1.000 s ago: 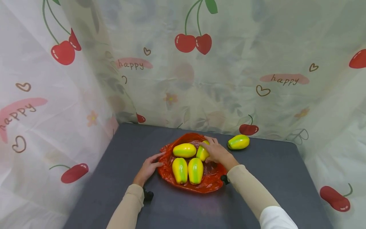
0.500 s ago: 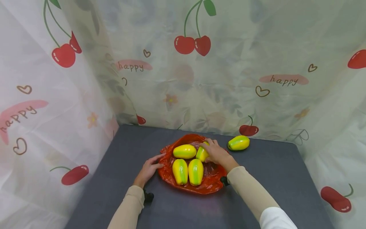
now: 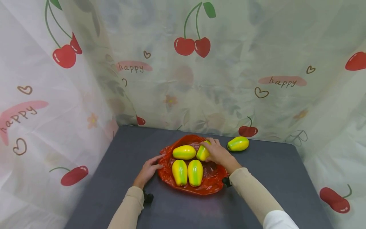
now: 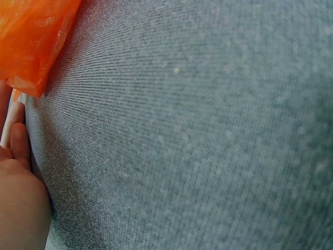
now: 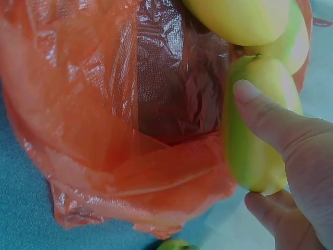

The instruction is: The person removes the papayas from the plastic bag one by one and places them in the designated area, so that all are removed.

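A red plastic bag lies spread with its mouth facing up on the dark table. Inside it, two yellow-green papayas stand side by side at the front, and a third papaya lies across behind them. My right hand grips another papaya at the bag's right side, thumb along its flank and fingertips at its end. On the left, my left hand rests with extended fingers at the bag's rim; its wrist view shows the fingers beside the orange-looking plastic.
One more papaya lies outside the bag near the table's back right edge. The dark grey table is bounded by hanging curtains printed with cherries at the back and both sides.
My right hand and the papaya in it have shifted very slightly to the right. The left hand stays at the bag's rim, and the other papayas keep their places.
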`<state>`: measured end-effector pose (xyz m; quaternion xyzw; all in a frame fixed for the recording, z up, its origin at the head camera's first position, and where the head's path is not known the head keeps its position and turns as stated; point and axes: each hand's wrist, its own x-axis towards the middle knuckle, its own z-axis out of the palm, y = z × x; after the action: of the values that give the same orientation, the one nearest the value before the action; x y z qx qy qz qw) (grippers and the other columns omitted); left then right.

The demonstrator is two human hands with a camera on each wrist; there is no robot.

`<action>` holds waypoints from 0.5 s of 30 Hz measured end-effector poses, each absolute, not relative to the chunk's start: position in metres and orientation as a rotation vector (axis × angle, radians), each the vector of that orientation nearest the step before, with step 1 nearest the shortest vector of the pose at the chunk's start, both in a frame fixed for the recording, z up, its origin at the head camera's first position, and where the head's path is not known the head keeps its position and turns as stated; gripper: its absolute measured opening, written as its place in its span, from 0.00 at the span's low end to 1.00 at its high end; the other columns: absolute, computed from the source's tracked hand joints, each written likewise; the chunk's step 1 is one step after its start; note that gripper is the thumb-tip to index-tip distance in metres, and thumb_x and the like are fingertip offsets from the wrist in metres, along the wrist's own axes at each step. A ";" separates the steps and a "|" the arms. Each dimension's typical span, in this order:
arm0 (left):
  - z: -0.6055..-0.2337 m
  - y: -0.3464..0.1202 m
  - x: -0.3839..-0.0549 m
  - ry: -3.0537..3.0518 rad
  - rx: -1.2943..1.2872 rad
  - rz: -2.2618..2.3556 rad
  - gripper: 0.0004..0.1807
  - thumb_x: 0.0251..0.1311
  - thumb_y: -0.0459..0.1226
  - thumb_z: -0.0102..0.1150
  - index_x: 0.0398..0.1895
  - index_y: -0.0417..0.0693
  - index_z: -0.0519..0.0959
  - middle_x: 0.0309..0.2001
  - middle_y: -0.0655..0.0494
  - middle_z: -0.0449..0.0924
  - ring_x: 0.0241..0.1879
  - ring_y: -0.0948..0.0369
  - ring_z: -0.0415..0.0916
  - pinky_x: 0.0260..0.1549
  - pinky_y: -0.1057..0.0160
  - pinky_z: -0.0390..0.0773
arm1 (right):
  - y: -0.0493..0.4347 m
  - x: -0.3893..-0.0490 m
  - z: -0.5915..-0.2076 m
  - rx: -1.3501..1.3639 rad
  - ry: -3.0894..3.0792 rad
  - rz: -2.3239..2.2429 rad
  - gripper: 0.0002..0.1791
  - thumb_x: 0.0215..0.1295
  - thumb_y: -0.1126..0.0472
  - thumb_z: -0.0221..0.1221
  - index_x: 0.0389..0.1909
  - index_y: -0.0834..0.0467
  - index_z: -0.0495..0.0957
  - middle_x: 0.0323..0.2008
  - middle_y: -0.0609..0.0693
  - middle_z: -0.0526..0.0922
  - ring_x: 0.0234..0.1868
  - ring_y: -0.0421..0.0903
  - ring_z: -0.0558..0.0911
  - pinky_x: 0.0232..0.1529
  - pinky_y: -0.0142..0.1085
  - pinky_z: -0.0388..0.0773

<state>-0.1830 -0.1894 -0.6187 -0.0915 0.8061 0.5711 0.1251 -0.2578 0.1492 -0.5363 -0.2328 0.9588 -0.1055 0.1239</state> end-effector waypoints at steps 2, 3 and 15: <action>-0.619 -0.189 -0.183 2.349 -0.265 1.664 0.26 0.65 0.42 0.60 0.67 0.72 0.77 0.77 0.52 0.66 0.78 0.45 0.58 0.77 0.34 0.52 | 0.152 -0.258 -0.535 -0.668 2.804 -0.315 0.43 0.59 0.55 0.72 0.75 0.48 0.64 0.77 0.61 0.57 0.74 0.64 0.60 0.66 0.60 0.75; -0.619 -0.189 -0.183 2.349 -0.265 1.662 0.26 0.65 0.42 0.60 0.67 0.73 0.77 0.77 0.52 0.66 0.78 0.45 0.58 0.77 0.34 0.52 | 0.153 -0.257 -0.535 -0.666 2.809 -0.316 0.43 0.59 0.54 0.72 0.75 0.48 0.64 0.77 0.61 0.57 0.74 0.65 0.60 0.66 0.60 0.75; -0.617 -0.189 -0.183 2.338 -0.269 1.673 0.26 0.65 0.42 0.60 0.67 0.73 0.77 0.77 0.53 0.65 0.79 0.46 0.57 0.77 0.34 0.51 | 0.169 -0.253 -0.520 -0.589 2.884 -0.493 0.43 0.61 0.52 0.70 0.76 0.48 0.63 0.78 0.61 0.55 0.76 0.65 0.59 0.67 0.62 0.72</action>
<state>-0.1828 -0.1888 -0.6169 -0.0924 0.8032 0.5746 0.1269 -0.2529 0.1692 -0.5201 -0.1969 0.9633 -0.1647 0.0783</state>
